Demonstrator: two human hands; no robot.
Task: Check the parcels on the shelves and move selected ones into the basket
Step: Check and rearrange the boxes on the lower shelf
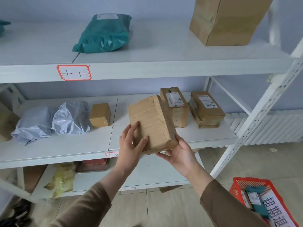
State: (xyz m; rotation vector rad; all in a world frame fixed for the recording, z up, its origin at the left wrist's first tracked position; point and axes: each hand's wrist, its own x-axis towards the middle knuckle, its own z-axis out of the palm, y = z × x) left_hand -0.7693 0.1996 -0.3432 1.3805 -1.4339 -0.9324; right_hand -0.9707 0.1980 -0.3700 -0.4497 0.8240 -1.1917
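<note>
Both hands hold a taped brown cardboard parcel [150,122], tilted, in front of the middle shelf [65,149]. My left hand [129,145] grips its near left corner, thumb and fingers on the top face. My right hand [180,154] supports its lower right corner from below. The red basket [242,183] stands on the floor at the lower right, with a green bag and small boxes inside, partly hidden by my right sleeve.
The middle shelf carries two labelled boxes [176,105] [206,108], a small box [100,115] and grey plastic bags [49,122]. The top shelf has a green bag [105,33] and a large carton [227,20]. A white shelf post [262,112] slants at the right.
</note>
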